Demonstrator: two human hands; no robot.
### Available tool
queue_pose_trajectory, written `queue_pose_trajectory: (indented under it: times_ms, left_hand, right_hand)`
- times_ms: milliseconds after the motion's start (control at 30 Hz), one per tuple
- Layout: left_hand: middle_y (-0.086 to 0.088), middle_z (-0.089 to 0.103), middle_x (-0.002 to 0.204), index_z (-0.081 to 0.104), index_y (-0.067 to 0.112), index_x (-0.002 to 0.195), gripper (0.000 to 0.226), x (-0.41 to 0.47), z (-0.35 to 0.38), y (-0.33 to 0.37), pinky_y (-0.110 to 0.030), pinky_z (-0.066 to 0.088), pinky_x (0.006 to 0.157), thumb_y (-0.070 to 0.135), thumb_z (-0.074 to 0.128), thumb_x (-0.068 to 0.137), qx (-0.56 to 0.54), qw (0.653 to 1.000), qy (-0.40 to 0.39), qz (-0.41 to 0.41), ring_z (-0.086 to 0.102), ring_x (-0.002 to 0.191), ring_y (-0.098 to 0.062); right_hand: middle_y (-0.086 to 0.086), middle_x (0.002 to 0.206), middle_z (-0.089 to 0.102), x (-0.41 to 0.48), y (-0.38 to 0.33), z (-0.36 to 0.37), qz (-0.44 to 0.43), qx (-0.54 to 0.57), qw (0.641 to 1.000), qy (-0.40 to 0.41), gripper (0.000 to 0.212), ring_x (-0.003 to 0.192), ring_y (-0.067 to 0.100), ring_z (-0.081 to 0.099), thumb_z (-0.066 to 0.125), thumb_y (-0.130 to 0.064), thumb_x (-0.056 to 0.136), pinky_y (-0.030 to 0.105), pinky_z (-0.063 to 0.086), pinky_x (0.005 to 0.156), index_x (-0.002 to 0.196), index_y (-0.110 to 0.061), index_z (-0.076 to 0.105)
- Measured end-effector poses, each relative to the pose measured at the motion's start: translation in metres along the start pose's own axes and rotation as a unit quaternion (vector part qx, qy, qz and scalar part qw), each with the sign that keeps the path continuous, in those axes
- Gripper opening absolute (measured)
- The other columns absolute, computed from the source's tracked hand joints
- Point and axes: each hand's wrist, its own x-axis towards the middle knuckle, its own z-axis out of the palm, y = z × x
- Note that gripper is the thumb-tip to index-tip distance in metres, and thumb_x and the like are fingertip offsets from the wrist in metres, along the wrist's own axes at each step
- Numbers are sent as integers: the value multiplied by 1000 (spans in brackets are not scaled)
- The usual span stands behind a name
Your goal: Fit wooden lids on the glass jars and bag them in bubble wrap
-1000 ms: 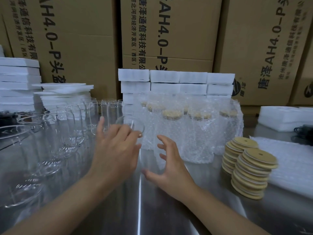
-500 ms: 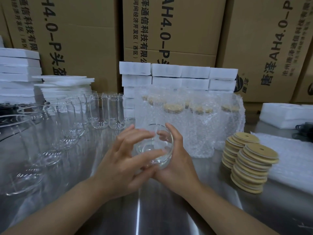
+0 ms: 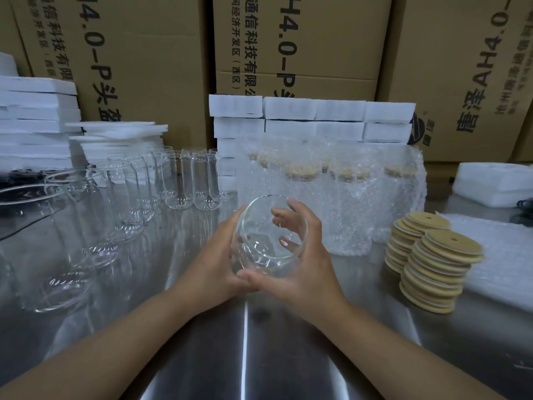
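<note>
Person held one glass jar point(image 3: 261, 249) up off the steel table point(image 3: 245, 356), btwn both hands, mouth tipped toward the camera. Left hand point(image 3: 215, 264) cupped its left wall & base. Right hand point(image 3: 310, 264) wrapped the right wall, fingers point(image 3: 284, 223) curled over the far side & showing through the glass. No lid on it yet. Wooden lids point(image 3: 441, 255) sat in two stacks to the right, well apart from the jar. Bagged jars point(image 3: 331, 192) stood behind it in bubble wrap, bare jars point(image 3: 190, 180) to the left.

Handling, as a judgement: jar was prob. light-ish but rigid & fragile, w/ smooth slick walls, so a whole-palm hold round the body looked safer than a fingertip pinch at the thin rim. Steel top was hard, so a drop or sharp set-down could have chipped it. For lidding, one hand would best take the body low down, leaving the mouth free. Lids looked light & stiff, easy to take by the edge. Bubble wrap looked soft & limp, likely a two-hand job to open.
</note>
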Motion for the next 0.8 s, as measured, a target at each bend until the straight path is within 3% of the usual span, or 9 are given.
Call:
queue_pose_trajectory:
  times_ms: [133,233,333,400,467,500,567,700,800]
  left_hand:
    - [5,46,136,36,53,129,94,-3,4,-8,-32,49,100,45,83,48,22,999,25,-32,52,123,-5]
    - [11,51,132,40,53,128,84,-1,8,-9,-30,47,101,44,82,56,32,998,55,-18,52,123,-6]
    - [3,52,136,41,37,138,86,9,11,-11,-44,45,104,40,83,62,17,997,60,-38,52,127,-16]
    - [2,49,138,38,47,136,86,13,13,-10,-48,44,104,45,81,62,28,996,73,-44,49,130,-17]
    - [7,44,137,32,64,128,83,16,13,-6,-47,45,104,51,77,60,63,993,95,-34,46,131,-13]
    - [5,43,137,32,62,128,80,17,13,-4,-48,45,104,52,75,60,74,992,103,-27,46,131,-15]
    - [-2,42,138,36,48,129,77,20,12,-2,-51,45,103,47,75,62,79,990,113,-15,47,130,-22]
    - [-11,42,138,42,19,136,88,27,11,-1,-56,46,98,6,88,62,128,988,87,-6,50,124,-30]
    - [-10,43,138,44,10,138,87,30,13,3,-53,44,99,2,87,62,171,983,71,-14,50,124,-28]
  right_hand:
    - [-25,132,43,1,2,-2,19,-1,1000,-25,101,126,-3,43,81,-55,55,24,44,98,130,-62,14]
    - [-26,131,44,2,3,-4,21,0,1000,-21,93,126,-1,44,73,-66,57,33,46,100,131,-61,17]
    - [-24,134,43,4,3,-5,19,-4,1000,-17,84,127,0,43,64,-74,61,40,44,103,131,-62,19]
    - [-20,138,41,6,4,-6,15,-4,1000,-16,79,130,3,41,59,-76,66,43,42,105,132,-57,22]
    - [-26,140,36,7,6,-6,10,-1,1000,-15,73,132,3,39,53,-78,71,43,40,106,133,-55,25]
    - [-31,139,33,7,8,-6,8,-4,1000,-18,71,133,1,37,52,-78,72,42,39,107,133,-55,25]
    - [-39,136,28,8,10,-6,4,-9,1000,-25,73,134,-4,33,57,-74,71,38,38,109,133,-54,25]
    - [-38,132,33,12,15,-10,6,-20,1000,-23,80,130,-9,34,73,-66,60,29,39,106,128,-59,30]
    - [-34,131,35,11,16,-12,29,-32,999,-23,82,127,-10,36,75,-67,54,31,42,105,124,-58,33]
